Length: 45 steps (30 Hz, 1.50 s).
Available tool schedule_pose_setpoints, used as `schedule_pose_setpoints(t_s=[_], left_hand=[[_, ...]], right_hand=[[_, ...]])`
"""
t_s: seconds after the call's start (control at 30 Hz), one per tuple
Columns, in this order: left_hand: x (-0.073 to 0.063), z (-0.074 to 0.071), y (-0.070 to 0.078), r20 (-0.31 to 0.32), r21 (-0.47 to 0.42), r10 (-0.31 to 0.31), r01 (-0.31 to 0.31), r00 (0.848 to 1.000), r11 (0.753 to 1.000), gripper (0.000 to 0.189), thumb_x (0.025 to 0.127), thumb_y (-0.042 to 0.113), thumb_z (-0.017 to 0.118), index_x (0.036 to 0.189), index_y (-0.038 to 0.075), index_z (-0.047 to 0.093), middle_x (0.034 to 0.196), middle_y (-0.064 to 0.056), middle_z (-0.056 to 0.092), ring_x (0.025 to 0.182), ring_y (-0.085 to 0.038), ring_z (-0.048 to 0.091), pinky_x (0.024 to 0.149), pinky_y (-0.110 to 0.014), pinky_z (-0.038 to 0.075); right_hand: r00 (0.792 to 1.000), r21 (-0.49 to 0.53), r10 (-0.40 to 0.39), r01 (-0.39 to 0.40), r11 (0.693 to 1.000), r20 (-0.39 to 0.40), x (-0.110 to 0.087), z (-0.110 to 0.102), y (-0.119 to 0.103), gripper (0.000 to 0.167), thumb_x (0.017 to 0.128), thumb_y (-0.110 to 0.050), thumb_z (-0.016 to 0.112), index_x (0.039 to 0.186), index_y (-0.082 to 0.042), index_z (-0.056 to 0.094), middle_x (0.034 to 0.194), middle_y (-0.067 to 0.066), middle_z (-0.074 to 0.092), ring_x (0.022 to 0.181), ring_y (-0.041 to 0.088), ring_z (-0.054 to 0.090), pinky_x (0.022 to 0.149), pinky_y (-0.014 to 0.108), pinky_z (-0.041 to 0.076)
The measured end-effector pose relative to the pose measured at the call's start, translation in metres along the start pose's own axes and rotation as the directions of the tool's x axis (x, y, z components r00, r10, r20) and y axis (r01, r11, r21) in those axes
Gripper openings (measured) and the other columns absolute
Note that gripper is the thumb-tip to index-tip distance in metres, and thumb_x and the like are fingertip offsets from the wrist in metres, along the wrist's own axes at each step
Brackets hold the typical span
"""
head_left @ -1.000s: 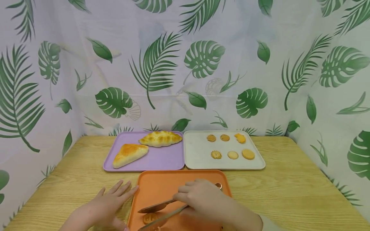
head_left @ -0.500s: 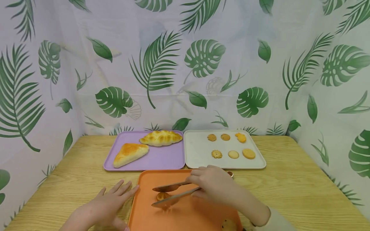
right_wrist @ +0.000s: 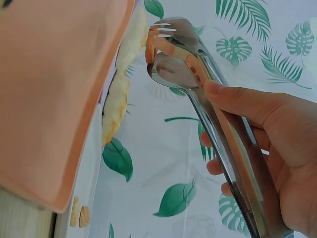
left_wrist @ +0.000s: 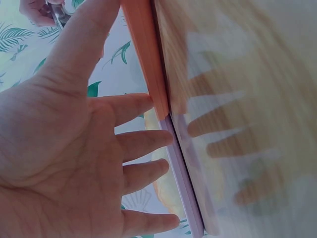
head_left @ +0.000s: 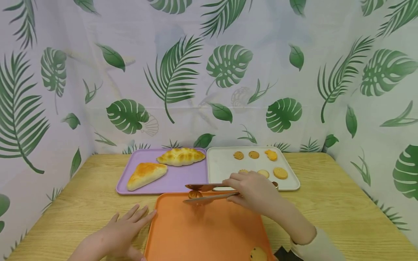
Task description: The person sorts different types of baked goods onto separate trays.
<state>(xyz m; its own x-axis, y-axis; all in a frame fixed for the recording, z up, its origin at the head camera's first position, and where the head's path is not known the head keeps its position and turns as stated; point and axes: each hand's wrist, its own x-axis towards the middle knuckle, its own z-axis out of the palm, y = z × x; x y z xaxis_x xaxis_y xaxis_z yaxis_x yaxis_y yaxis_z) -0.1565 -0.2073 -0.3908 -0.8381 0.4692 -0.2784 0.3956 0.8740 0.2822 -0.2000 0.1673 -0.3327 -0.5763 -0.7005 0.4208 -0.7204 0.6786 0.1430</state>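
Observation:
My right hand (head_left: 256, 192) grips metal food tongs (head_left: 210, 198) over the far edge of the orange tray (head_left: 209, 232). Between the tong tips a small brown cookie (head_left: 195, 195) is held, off the tray. In the right wrist view the tongs (right_wrist: 218, 119) have one fork-like tip and one spoon-like tip, with the cookie (right_wrist: 150, 49) pinched at their ends. My left hand (head_left: 119, 230) lies with fingers spread, its fingertips against the orange tray's left edge. Another cookie (head_left: 258, 254) rests at the tray's near right corner.
Behind stand a purple tray (head_left: 191, 179) with a triangular bread (head_left: 147, 175) and a braided bread (head_left: 181, 157), and a white tray (head_left: 218, 165) with several cookies in two rows. My right hand partly covers the front row. A leaf-patterned curtain (head_left: 209, 72) closes off the back.
My right hand has moved away from me and to the right, lifting the cookie in the tongs from the near part of the orange tray to its far edge. My left hand stays put.

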Motion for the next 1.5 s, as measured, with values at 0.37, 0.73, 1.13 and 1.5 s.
schedule_pose_setpoints(t_s=[0.37,0.73,1.13,1.5], left_hand=[[0.0,0.002,-0.002,0.015,-0.021,0.002,-0.002,1.0,1.0,0.115,0.062,0.059,0.08,0.154,0.015,0.028,0.159,-0.02,0.026,0.146,-0.049,0.018,0.098,-0.084,0.018],[-0.001,0.0,-0.002,0.012,-0.027,-0.002,0.003,1.0,1.0,0.115,0.063,0.059,0.08,0.155,0.015,0.027,0.159,-0.019,0.027,0.147,-0.048,0.017,0.099,-0.083,0.016],[0.0,0.001,-0.001,0.01,-0.013,-0.004,0.004,1.0,1.0,0.114,0.062,0.058,0.081,0.154,0.016,0.028,0.159,-0.019,0.028,0.147,-0.047,0.019,0.099,-0.083,0.018],[0.0,0.001,-0.003,-0.005,-0.004,0.02,-0.02,1.0,1.0,0.114,0.062,0.061,0.08,0.154,0.015,0.03,0.158,-0.019,0.03,0.146,-0.048,0.021,0.098,-0.084,0.017]], right_hand=[[0.995,-0.03,0.076,-0.078,0.996,-0.072,-0.003,-0.004,0.031,0.034,0.074,-0.03,0.084,0.104,-0.016,0.073,0.085,-0.006,0.065,0.065,0.009,0.056,0.058,0.024,0.047],[0.985,-0.018,0.153,-0.155,0.988,-0.079,-0.007,-0.007,0.056,0.037,0.078,-0.029,0.081,0.111,-0.015,0.072,0.099,0.003,0.072,0.07,0.017,0.065,0.063,0.033,0.053],[0.977,-0.017,0.196,-0.198,0.98,-0.078,-0.002,0.014,0.081,0.036,0.08,-0.029,0.079,0.11,-0.011,0.071,0.102,0.005,0.072,0.08,0.023,0.069,0.072,0.041,0.056],[0.955,-0.084,0.297,-0.295,0.952,0.012,0.013,0.035,0.101,0.039,0.083,-0.034,0.076,0.111,-0.009,0.07,0.104,0.008,0.073,0.085,0.025,0.07,0.068,0.039,0.057]])
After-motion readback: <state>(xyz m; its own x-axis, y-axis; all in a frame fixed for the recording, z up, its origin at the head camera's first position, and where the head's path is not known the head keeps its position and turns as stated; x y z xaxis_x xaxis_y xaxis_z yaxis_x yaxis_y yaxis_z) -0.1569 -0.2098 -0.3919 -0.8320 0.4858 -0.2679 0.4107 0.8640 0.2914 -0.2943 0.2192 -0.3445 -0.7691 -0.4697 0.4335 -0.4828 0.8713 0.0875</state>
